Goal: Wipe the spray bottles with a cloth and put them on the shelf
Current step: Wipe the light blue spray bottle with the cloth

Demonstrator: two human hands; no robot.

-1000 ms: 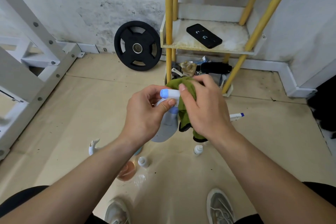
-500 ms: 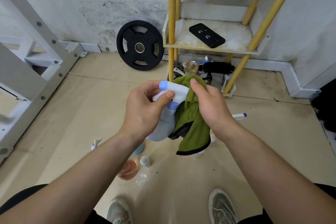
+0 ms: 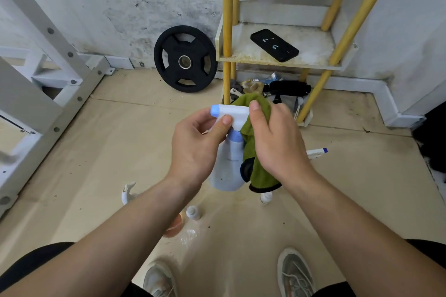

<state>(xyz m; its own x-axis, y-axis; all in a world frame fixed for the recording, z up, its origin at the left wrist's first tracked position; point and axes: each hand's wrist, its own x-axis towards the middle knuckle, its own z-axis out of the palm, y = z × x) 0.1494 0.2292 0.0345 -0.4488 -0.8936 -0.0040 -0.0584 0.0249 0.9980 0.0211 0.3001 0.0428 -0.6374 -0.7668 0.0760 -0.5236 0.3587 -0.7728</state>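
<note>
My left hand [image 3: 196,149] pinches the white-and-blue head of a pale blue spray bottle [image 3: 228,164], which hangs upright in mid-air over the floor. My right hand [image 3: 277,142] grips a green cloth [image 3: 255,152] and presses it against the bottle's right side and the back of its head. Below on the floor stand more spray bottles: an orange one [image 3: 172,225] partly hidden by my left forearm, a white trigger [image 3: 128,193], and a small white cap [image 3: 193,212]. The yellow-legged shelf [image 3: 263,58] stands ahead against the wall.
A black phone [image 3: 274,44] lies on the shelf board. Clutter [image 3: 270,88] sits under the shelf. A black weight plate [image 3: 185,58] leans on the wall, a white metal frame [image 3: 36,79] stands at left, and another bottle's nozzle [image 3: 317,152] shows right of my right hand.
The cloth has moved from over the sprayer head down along the bottle's right side, with my right hand following. My left hand keeps the same hold on the head.
</note>
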